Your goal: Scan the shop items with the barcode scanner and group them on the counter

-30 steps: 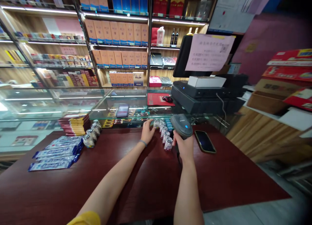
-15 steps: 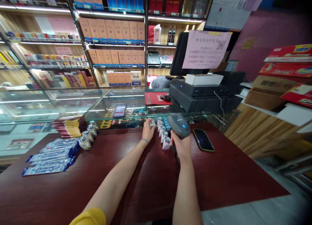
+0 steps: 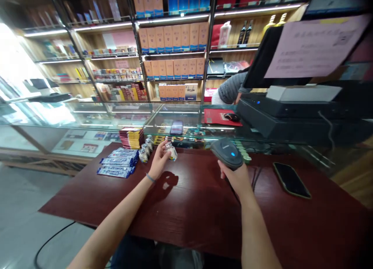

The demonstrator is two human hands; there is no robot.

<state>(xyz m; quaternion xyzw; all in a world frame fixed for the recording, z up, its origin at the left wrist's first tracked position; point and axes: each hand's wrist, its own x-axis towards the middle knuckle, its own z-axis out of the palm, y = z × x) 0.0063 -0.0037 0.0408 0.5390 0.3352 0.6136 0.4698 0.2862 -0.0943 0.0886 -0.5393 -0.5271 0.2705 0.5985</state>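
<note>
A: Your left hand (image 3: 159, 162) is just left of ctr frame, lifted off the table (image 3: 189, 210). Thumb & fingers are closed round a small jar (image 3: 170, 151), pinching its sides. The jar is up in the air, clear of the tabletop, w/ its shadow on the wood below. Can't tell if it's upright or tilted.

B: Your right hand (image 3: 236, 178), right of ctr, is wrapped tight round the handle of the scanner (image 3: 227, 154). The scanner head sticks up above your knuckles w/ 1 blue light lit. Jar & scanner are near each other but apart.

A: Left of your jar, a cluster of jars (image 3: 145, 151) stands on the table, packed close, just beside a stack of red-yellow boxes (image 3: 131, 137). Blue packets (image 3: 118, 165) lie flat in front of those, mid-left.

B: Toward the right edge, a phone (image 3: 291, 180) lies flat w/ its screen dark, well apart from your scanner. Thin cables (image 3: 256, 176) run on the table between the 2.

A: Behind the table, the glass counter (image 3: 116, 119) crosses mid-frame. A register (image 3: 291, 115) sits at right, w/ a pink notice (image 3: 316, 47) above it, upper right.

B: Another person's grey sleeve (image 3: 231, 91) shows behind the counter, above a red mat (image 3: 217, 117) w/ a mouse (image 3: 232, 117) on it.
</note>
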